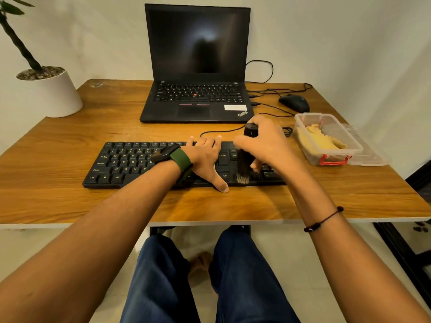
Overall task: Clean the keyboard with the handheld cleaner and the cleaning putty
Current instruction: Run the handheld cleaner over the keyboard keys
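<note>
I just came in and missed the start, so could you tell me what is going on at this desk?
A person is cleaning a black keyboard on a wooden desk. The left hand lies flat on the keys, steadying it, while the right hand grips a dark handheld cleaner, its brush tip down on the keys at the right. The yellow cleaning putty sits untouched in an open clear plastic box to the right. A closed-down laptop stands behind.

Left of the black corded keyboard [130,164] we see bare wooden tabletop [70,145]; right of it, touching nothing, 1 clear plastic box [326,138] blocks; behind, 1 open black laptop [196,99].
</note>
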